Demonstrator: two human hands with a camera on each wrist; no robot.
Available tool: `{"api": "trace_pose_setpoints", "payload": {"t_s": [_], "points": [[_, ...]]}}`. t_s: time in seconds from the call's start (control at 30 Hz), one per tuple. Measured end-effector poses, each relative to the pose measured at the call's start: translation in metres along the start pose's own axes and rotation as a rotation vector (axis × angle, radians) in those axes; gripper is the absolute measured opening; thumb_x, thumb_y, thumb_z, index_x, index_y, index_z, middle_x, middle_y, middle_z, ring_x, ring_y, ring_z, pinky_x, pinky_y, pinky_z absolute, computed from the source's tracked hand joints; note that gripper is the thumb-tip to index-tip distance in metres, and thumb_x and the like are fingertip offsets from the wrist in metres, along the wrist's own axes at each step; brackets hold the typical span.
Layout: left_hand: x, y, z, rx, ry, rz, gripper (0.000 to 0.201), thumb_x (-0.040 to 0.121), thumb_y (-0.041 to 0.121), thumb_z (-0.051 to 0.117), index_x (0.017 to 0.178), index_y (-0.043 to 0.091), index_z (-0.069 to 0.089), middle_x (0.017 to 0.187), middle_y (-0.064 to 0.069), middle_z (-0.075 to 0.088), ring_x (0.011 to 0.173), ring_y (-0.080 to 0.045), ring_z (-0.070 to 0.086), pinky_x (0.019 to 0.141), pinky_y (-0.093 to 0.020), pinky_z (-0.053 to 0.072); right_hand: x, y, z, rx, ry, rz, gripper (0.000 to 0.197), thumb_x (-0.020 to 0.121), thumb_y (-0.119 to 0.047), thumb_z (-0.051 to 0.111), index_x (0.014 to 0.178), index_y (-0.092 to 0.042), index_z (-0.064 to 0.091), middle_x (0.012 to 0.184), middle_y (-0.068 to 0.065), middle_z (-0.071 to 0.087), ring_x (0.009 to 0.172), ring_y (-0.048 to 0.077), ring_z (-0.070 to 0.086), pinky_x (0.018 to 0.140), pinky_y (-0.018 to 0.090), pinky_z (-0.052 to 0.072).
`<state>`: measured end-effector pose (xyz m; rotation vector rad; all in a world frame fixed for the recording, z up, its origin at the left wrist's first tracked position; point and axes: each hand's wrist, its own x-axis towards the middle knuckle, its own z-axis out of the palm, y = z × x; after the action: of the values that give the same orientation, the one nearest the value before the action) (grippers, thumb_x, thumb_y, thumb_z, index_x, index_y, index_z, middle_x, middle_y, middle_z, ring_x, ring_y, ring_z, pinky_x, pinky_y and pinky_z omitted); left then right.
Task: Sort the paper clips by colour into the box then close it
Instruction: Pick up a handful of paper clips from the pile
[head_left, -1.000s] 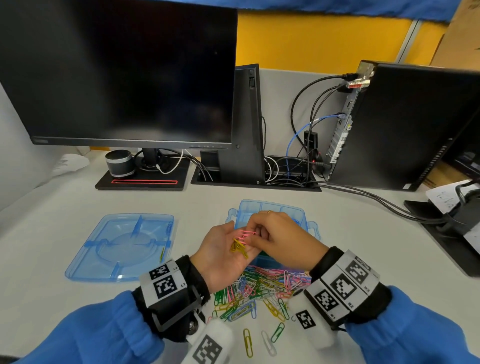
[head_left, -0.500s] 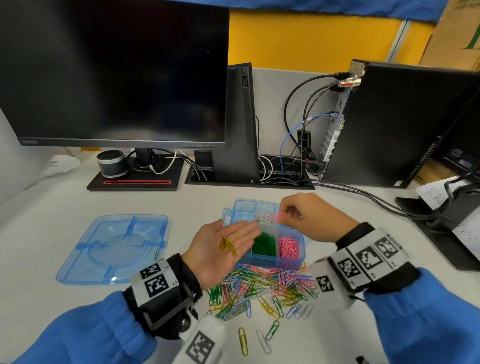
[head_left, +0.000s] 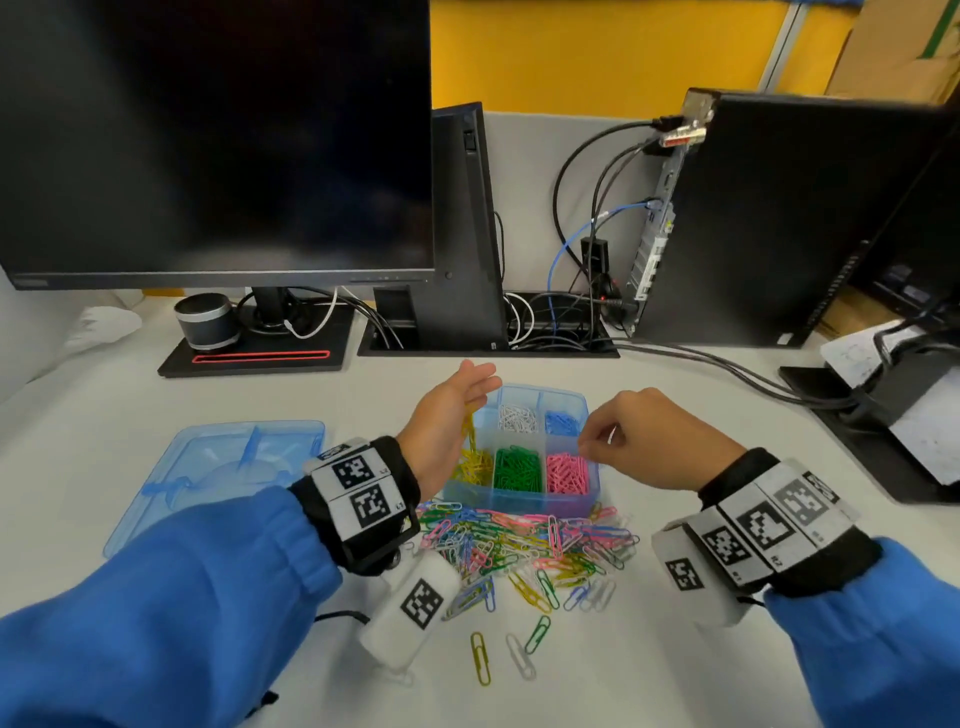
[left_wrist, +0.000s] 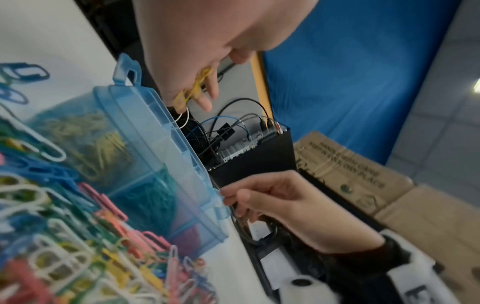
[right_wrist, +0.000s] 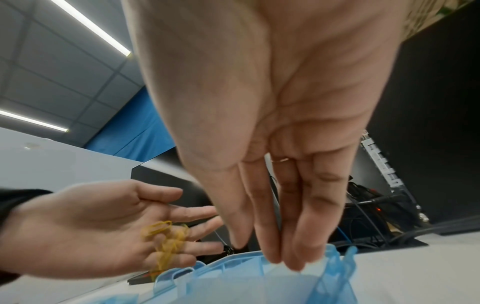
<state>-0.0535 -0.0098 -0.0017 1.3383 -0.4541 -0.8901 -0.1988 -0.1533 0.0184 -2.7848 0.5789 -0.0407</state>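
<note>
Over the blue box (head_left: 519, 501) on the bench (head_left: 675, 649), left hand (head_left: 441, 421) flat, tipping yellow clips (head_left: 469, 434); right hand (head_left: 641, 441) fingers loosely together, apparently empty.

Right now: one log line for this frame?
left hand: tipping yellow clips into box | right hand: empty over box | lid: off

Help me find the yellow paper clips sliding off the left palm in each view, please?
Head: yellow paper clips centre, at the left hand's lower edge above the box.
Left wrist: upper middle, under the fingers.
Right wrist: lower left, on the open palm.
Shared landmark: the blue box.
</note>
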Motion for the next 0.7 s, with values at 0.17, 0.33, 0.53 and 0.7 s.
{"api": "trace_pose_setpoints", "payload": {"t_s": [0.17,0.33,0.53,0.7], "points": [[-0.001,-0.004,-0.003,0.120,-0.086,-0.003,0.045,0.104,0.038,0.023,0.139,0.020,0.044,0.143,0.001,0.048,0.139,-0.017,0.033,0.116,-0.036,0.013,-0.008,0.007,0.003,-0.057,-0.026,0.116,0.027,0.088,-0.032,0.065,0.112,-0.020,0.062,0.084,-0.007,0.050,0.078,0.010,0.045,0.073,0.022,0.033],[-0.005,0.010,-0.014,0.420,-0.171,0.089,0.033,0.102,0.021,0.041,0.127,0.011,0.059,0.125,-0.003,0.062,0.105,-0.009,0.059,0.075,-0.001,0.041,-0.007,0.008,0.008,-0.014,-0.180,0.203,0.040,0.085,-0.034,0.068,0.120,-0.023,0.052,0.089,0.000,0.051,0.079,0.017,0.050,0.072,0.027,0.039],[-0.007,0.007,-0.046,1.091,-0.374,0.227,0.016,0.092,0.025,0.063,0.107,0.026,0.069,0.102,0.013,0.067,0.088,-0.001,0.062,0.072,-0.006,0.042,0.002,0.012,0.007,0.087,-0.152,0.227,0.041,0.080,-0.033,0.074,0.113,-0.020,0.054,0.096,0.007,0.063,0.065,0.011,0.056,0.068,0.027,0.046],[0.000,0.005,-0.060,1.350,-0.472,0.283,0.019,0.083,0.030,0.073,0.101,0.029,0.070,0.096,0.020,0.059,0.087,0.004,0.055,0.083,-0.021,0.044,0.014,0.014,0.007,0.097,-0.151,0.221,0.049,0.082,-0.033,0.073,0.124,-0.016,0.055,0.098,0.005,0.067,0.069,0.008,0.048,0.071,0.026,0.041]]}}
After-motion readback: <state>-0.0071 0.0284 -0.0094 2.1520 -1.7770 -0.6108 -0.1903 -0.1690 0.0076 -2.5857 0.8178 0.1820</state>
